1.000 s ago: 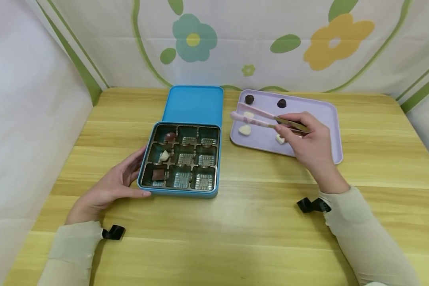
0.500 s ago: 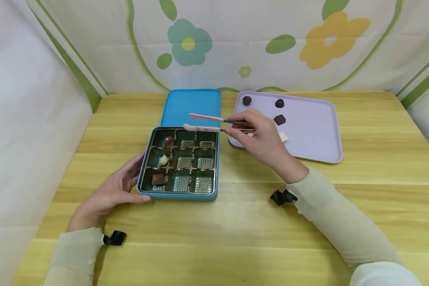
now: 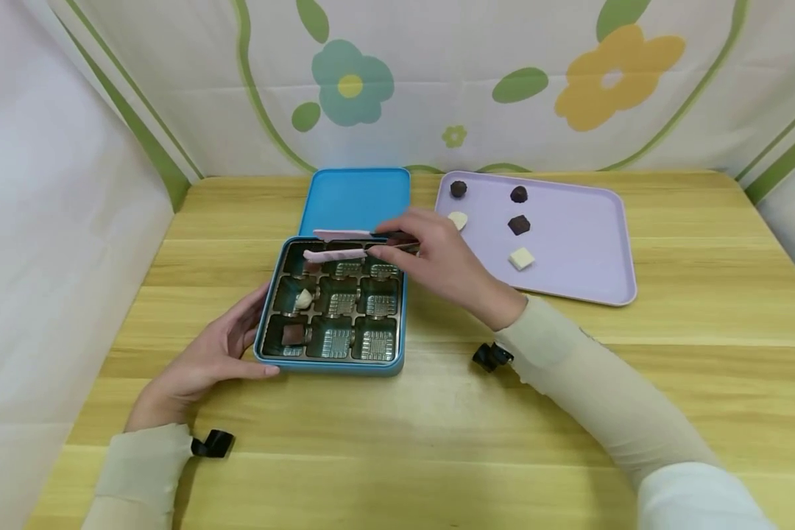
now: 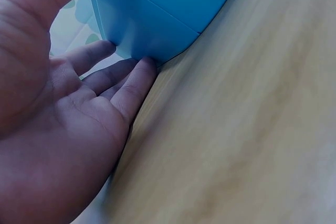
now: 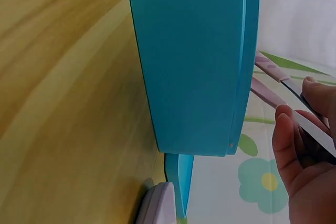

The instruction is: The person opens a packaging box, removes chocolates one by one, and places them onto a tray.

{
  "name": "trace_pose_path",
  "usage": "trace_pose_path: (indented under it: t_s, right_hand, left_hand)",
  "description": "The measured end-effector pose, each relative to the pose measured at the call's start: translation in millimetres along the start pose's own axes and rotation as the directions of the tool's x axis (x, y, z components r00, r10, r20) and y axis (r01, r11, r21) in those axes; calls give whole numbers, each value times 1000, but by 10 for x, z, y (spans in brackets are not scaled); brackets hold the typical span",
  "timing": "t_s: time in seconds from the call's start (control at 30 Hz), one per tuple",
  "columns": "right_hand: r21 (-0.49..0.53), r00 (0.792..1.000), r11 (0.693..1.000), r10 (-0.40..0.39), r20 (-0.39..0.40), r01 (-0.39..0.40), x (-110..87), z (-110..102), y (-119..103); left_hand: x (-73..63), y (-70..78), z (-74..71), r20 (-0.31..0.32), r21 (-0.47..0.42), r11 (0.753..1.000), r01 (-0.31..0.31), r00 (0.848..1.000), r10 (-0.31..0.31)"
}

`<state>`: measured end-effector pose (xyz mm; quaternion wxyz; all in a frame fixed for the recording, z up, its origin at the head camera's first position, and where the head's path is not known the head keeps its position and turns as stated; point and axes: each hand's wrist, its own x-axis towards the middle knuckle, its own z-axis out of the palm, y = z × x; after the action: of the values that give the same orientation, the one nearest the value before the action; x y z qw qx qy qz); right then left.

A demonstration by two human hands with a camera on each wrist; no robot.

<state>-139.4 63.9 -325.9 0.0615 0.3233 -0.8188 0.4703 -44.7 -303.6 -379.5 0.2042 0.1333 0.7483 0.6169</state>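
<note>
Right hand clasped on tongs, the brown chocolate below, to its left, could be knocked if they are lowered, the box being merely braced by the outstretched left hand.

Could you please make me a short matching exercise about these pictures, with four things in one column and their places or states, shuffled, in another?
Things:
1. left hand
2. right hand
3. white square piece
4. blue lid

Places or states:
A. on the far side of the blue box
B. lying on the lilac tray
C. touching the left side of the blue box
D. holding the pink-tipped tongs

Right pairs: 1-C, 2-D, 3-B, 4-A
</note>
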Motion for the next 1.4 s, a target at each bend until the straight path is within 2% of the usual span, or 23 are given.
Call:
trace_pose_path:
  t_s: [0.17, 0.3, 0.47, 0.6, 0.73, 0.87, 0.97, 1.2, 1.4]
  right_hand:
    - [-69, 996, 998, 9, 87, -3, 136, 9, -105]
    - [-170, 983, 985, 14, 183, 17, 261, 29, -199]
    - [-286, 950, 954, 7, 312, 87, 439, 31, -368]
    - [-367, 913, 917, 6, 407, 157, 609, 29, -526]
    - [-432, 883, 886, 59, 466, 169, 743, 67, -624]
    - [-449, 860, 878, 94, 501, 166, 788, 129, -612]
    - [-424, 863, 892, 85, 497, 156, 761, 148, -539]
    - [-281, 924, 955, 20, 381, 96, 627, 122, -331]
    - [-182, 951, 983, 47, 306, 10, 542, 102, -224]
  left_hand:
    - [-13, 7, -1, 2, 1, 1000, 5, 1000, -5]
    - [-25, 2, -5, 1, -6, 1000, -2, 1000, 2]
    - [-32, 2, -4, 3, -4, 1000, -9, 1000, 9]
    - [-26, 8, -15, 5, 7, 1000, 5, 1000, -6]
    - [-12, 10, -16, 7, 5, 1000, 18, 1000, -18]
    - [-11, 2, -1, 4, 8, 1000, 21, 1000, -21]
    - [-9, -1, 14, 6, 10, 1000, 28, 1000, -28]
    - [19, 21, 13, 16, 8, 999, 33, 999, -33]
    - [31, 19, 6, 26, 0, 1000, 30, 999, -30]
